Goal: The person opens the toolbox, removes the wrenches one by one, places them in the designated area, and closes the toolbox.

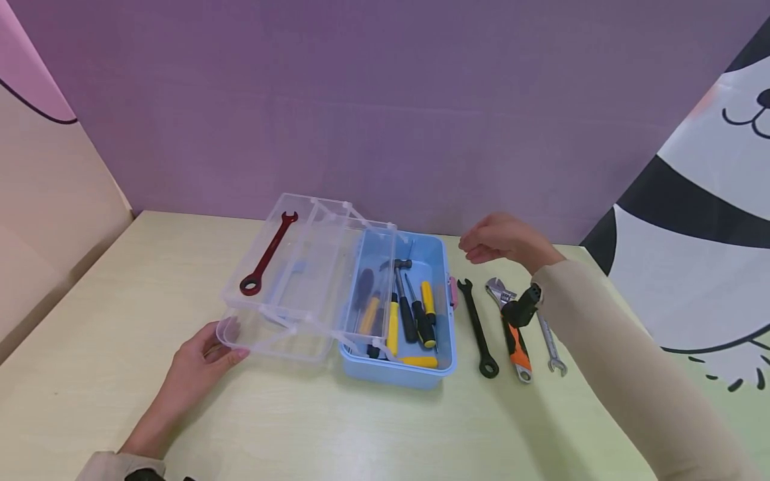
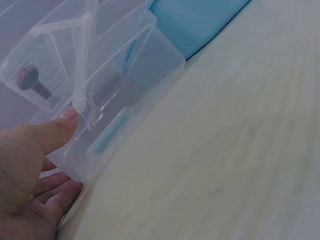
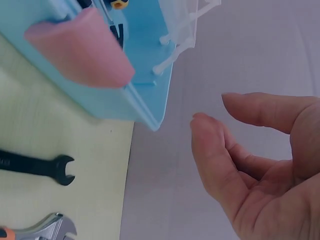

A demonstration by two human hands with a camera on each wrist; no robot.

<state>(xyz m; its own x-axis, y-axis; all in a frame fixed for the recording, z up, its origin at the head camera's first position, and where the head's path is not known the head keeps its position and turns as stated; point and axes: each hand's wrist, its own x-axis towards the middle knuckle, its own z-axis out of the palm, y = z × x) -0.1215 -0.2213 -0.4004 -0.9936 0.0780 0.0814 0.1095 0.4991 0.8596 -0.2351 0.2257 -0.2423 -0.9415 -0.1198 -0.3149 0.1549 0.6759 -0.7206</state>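
Observation:
My left hand (image 1: 198,361) pinches the near left corner of the clear plastic lid and tray (image 2: 135,75), thumb on top and fingers at its outer side. This clear part is swung out to the left of the blue toolbox (image 1: 391,374). A dark red wrench (image 1: 271,254) shows in it. Several screwdrivers with yellow and black handles (image 1: 393,324) and a small hammer (image 1: 402,280) lie in the box. Over the table's far edge, right of the box, hangs my right hand (image 1: 508,237), fingers loosely bent, thumb apart, holding nothing.
Right of the box lie a black wrench (image 1: 478,327), an orange-handled adjustable wrench (image 1: 514,334) and a silver wrench (image 1: 551,344). A pink latch (image 3: 85,52) sticks out from the box's right side. A purple wall (image 1: 385,120) stands behind the table.

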